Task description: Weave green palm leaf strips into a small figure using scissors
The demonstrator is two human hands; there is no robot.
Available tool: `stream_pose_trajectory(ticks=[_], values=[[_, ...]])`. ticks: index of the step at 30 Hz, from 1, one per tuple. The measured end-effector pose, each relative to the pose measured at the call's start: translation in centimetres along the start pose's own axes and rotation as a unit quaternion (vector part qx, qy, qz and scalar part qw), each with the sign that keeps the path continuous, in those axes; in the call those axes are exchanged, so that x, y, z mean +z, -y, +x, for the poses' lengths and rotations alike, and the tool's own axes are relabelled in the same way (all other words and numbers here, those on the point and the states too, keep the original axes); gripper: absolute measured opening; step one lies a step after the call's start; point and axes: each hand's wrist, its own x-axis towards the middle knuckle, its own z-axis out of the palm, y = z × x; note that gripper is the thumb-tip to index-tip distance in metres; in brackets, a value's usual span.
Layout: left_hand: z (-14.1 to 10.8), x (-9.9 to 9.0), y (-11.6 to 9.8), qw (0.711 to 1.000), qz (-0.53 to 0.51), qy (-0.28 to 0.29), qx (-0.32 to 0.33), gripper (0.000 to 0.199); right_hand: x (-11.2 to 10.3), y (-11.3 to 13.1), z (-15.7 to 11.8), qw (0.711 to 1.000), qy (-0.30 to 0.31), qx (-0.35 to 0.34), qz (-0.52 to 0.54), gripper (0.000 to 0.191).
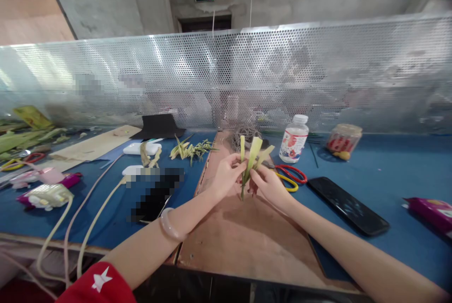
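Over the bare wood (226,242) in the middle of the bench, I see the person holding a small bunch of leaf strips (253,152). The left hand (230,173) pinches it between thumb and fingers on one side; the right hand (271,184) does the same on the other, thumb in front, the rest of its fingers partly hidden. The hands are close together, with the strips between them. The strips are already gathered at the bottom around a thin stem (242,194) that pokes out below, so I'd call the piece partly made: the tops fan apart, unevenly. Whether anything binds the base I cannot tell, as the fingers cover it. Scissors (292,189) lie unheld just beyond the right hand, wire (243,137) sits behind, and leafy sprigs (190,149) rest off to the left.
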Motion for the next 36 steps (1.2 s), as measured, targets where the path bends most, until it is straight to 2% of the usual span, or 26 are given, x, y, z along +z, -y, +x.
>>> stream_pose_trajectory(ticks=[5, 8, 11, 15, 21, 25, 30, 36], values=[[0.2, -0.3, 0.2, 1.0, -0.008, 0.022, 0.0, 0.025, 0.0, -0.1, -0.1, 1.0, 0.0, -0.009, -0.013, 0.021], [0.5, -0.7, 0.2, 0.998, -0.045, 0.05, -0.019, 0.026, 0.1, -0.4, -0.1, 0.999, -0.016, -0.009, -0.03, 0.026], [0.7, -0.9, 0.1, 0.994, -0.074, 0.07, -0.042, 0.028, -0.1, -0.8, 0.0, 1.0, -0.004, -0.002, -0.009, 0.032], [0.6, -0.7, -0.1, 0.99, -0.096, 0.096, -0.041, 0.028, -0.5, -0.7, 0.2, 1.0, -0.012, -0.024, 0.002, 0.037], [0.2, -0.9, -0.7, 0.983, -0.087, 0.152, -0.043, 0.033, -0.7, 0.0, 0.1, 0.998, -0.006, -0.062, -0.009, 0.029], [0.1, -1.0, -0.7, 0.987, -0.079, 0.136, -0.033, 0.028, -0.8, 0.1, -0.2, 0.995, -0.008, -0.09, -0.05, 0.026], [0.4, -1.0, -0.3, 0.994, -0.071, 0.081, -0.023, 0.023, -0.4, 0.4, -0.4, 0.989, 0.013, -0.115, -0.087, 0.014], [0.6, -0.9, 0.2, 0.994, -0.086, 0.039, -0.062, 0.025, -0.2, 0.6, -0.2, 0.989, 0.03, -0.102, -0.105, 0.02]])
